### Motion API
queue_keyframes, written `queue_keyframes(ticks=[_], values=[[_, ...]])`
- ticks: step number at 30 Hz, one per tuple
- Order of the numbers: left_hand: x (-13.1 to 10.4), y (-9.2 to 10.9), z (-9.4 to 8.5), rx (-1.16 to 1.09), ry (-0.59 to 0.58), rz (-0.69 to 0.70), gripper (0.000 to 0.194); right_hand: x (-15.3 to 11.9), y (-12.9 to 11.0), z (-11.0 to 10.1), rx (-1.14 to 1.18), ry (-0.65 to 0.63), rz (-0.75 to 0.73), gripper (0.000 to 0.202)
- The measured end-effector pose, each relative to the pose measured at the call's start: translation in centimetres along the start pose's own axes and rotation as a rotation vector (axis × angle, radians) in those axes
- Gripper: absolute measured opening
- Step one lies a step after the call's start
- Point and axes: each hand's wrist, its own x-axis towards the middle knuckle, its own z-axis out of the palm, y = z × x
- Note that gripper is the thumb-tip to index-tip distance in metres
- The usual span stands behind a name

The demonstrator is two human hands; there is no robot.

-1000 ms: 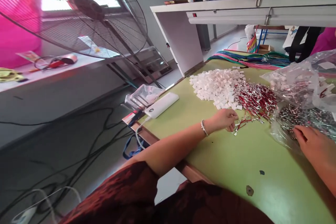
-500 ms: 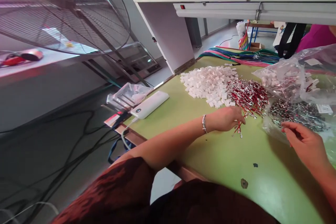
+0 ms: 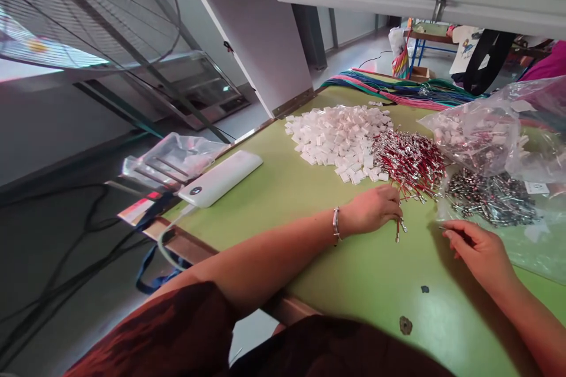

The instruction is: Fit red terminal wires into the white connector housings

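My left hand (image 3: 375,208), with a bracelet at the wrist, is closed on a few short red wires (image 3: 398,230) whose metal-tipped ends hang below the fingers. Just beyond it lies a heap of red wires with silvery terminals (image 3: 409,159). To its left spreads a pile of small white plastic connectors (image 3: 336,138). My right hand (image 3: 480,250) hovers over the green tabletop, thumb and forefinger pinched together. Something tiny shows at its fingertips, too small to name. Behind that hand, dark metal-tipped pieces (image 3: 490,197) lie on clear plastic.
A clear bag (image 3: 481,129) of white parts stands at the right. Long coloured wires (image 3: 393,91) lie along the far edge. A white power bank (image 3: 223,179) with a cable sits at the left edge. A lamp bar (image 3: 362,0) hangs overhead; a fan (image 3: 88,12) stands left.
My view has shifted. My right hand has moved left, away from the dark pieces and nearer my left hand. My left hand still holds the red wires, now drawn slightly toward me.
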Motion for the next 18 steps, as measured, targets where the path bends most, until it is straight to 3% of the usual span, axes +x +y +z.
queue_keyframes(ticks=[4,7,9,12,15,18], values=[[-0.1,0.5,-0.8,-0.253,0.316,-0.083,0.010,0.0,-1.6,0.8,0.053,-0.055,0.036,0.023],[-0.2,1.6,-1.4,-0.430,0.427,-0.227,0.013,0.6,-3.6,1.0,0.074,-0.080,-0.036,0.021],[-0.2,2.3,-1.4,-0.473,0.409,-0.338,0.014,1.1,-4.9,1.2,0.070,-0.067,-0.103,0.020],[-0.2,3.1,-0.8,-0.512,0.277,-0.432,0.015,1.7,-6.1,1.8,0.117,-0.011,-0.143,0.018],[-0.1,3.3,0.2,-0.614,0.142,-0.513,0.015,1.8,-6.1,2.8,0.213,0.045,-0.110,0.018],[-0.1,3.2,1.0,-0.725,0.093,-0.562,0.017,1.6,-5.7,3.7,0.249,0.037,-0.086,0.018]])
